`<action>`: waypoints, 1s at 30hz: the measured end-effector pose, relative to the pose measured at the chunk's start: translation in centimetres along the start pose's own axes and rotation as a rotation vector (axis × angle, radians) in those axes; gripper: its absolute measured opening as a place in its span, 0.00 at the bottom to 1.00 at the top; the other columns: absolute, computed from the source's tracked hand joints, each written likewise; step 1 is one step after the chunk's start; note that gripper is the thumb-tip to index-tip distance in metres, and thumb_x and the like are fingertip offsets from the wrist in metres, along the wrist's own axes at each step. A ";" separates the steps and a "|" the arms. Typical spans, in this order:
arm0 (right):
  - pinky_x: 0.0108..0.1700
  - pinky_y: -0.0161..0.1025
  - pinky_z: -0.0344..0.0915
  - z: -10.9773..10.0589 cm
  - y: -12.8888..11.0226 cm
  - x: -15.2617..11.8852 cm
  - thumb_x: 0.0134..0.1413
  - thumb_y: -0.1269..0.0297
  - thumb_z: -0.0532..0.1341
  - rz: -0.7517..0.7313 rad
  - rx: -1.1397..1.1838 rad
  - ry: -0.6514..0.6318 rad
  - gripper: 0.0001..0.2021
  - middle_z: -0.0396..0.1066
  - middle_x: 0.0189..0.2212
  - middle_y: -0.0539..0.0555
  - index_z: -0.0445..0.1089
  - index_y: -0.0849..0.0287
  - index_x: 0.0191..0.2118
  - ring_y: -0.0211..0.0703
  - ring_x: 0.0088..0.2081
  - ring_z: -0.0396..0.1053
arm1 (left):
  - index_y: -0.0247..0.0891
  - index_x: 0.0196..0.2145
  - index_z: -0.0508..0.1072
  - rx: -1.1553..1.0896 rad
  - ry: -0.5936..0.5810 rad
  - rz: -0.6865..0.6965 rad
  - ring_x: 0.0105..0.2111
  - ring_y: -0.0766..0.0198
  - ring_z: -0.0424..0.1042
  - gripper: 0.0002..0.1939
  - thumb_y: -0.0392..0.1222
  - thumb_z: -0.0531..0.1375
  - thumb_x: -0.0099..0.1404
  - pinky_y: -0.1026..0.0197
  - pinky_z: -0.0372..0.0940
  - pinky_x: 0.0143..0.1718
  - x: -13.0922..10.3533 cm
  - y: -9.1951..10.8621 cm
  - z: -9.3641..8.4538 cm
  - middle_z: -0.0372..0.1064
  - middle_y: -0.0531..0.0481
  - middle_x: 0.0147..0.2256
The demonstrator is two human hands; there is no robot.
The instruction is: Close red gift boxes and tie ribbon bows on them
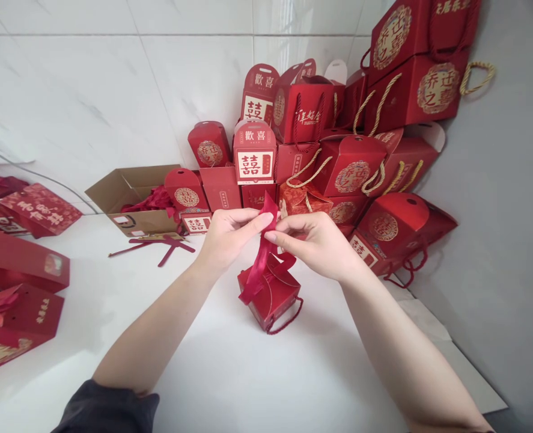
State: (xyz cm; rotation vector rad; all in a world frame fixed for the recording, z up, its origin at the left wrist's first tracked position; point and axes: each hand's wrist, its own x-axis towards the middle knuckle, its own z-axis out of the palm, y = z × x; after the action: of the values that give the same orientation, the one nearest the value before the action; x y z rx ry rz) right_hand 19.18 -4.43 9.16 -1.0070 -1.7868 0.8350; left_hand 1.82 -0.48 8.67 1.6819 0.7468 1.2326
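A dark pink ribbon (259,264) is pinched between my two hands, above a small red gift box (273,291) on the white table. My left hand (232,234) has its thumb and fingers closed on the upper part of the ribbon. Close against it, my right hand (313,240) pinches the same ribbon from the right. The ribbon's lower end hangs over the box's left side. The box's folded top flaps face up, and a red cord handle (293,322) loops out at its lower right.
Many red gift boxes (354,168) are stacked behind and to the right against the tiled wall. An open cardboard box (144,222) holds red ribbons; dark red strips (169,243) lie before it. More red boxes (23,261) stand at the left on the white table (194,379).
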 end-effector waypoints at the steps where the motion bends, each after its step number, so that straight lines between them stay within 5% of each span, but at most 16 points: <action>1: 0.31 0.33 0.61 -0.1 -0.1 0.0 0.56 0.54 0.63 0.013 0.009 0.018 0.14 0.69 0.24 0.48 0.72 0.60 0.29 0.34 0.26 0.64 | 0.39 0.29 0.82 0.028 0.018 0.004 0.33 0.60 0.74 0.09 0.47 0.66 0.59 0.59 0.69 0.37 0.0 0.1 0.0 0.76 0.50 0.28; 7: 0.31 0.34 0.63 -0.4 -0.1 0.1 0.55 0.53 0.63 0.000 0.040 0.237 0.12 0.72 0.30 0.51 0.69 0.58 0.35 0.36 0.30 0.67 | 0.39 0.29 0.82 0.202 0.004 -0.025 0.30 0.60 0.73 0.10 0.48 0.66 0.58 0.59 0.66 0.31 -0.3 0.8 -0.1 0.76 0.50 0.27; 17: 0.27 0.34 0.60 -1.0 0.2 0.2 0.52 0.53 0.65 0.039 -0.004 0.175 0.14 0.68 0.24 0.48 0.69 0.59 0.31 0.33 0.23 0.61 | 0.41 0.36 0.82 0.066 -0.058 -0.122 0.37 0.58 0.76 0.13 0.50 0.63 0.62 0.55 0.69 0.43 -0.1 0.1 -0.2 0.79 0.49 0.33; 26: 0.24 0.33 0.58 -0.8 0.6 0.2 0.53 0.51 0.64 0.066 -0.008 0.171 0.15 0.69 0.25 0.48 0.68 0.59 0.32 0.32 0.21 0.59 | 0.42 0.32 0.82 0.081 -0.042 -0.053 0.35 0.60 0.74 0.09 0.48 0.64 0.61 0.57 0.68 0.40 -0.3 0.4 0.1 0.76 0.50 0.29; 30: 0.29 0.35 0.61 -0.5 0.6 0.2 0.53 0.50 0.65 0.064 0.015 0.093 0.15 0.71 0.29 0.50 0.72 0.58 0.35 0.34 0.26 0.64 | 0.44 0.31 0.82 0.060 0.027 0.034 0.41 0.61 0.71 0.06 0.46 0.65 0.60 0.59 0.67 0.44 -0.2 0.1 0.3 0.73 0.49 0.38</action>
State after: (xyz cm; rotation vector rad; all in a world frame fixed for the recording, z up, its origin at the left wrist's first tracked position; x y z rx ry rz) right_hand 19.73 -3.91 8.92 -1.0811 -1.6754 0.8262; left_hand 2.02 -0.74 8.63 1.7356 0.7812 1.2701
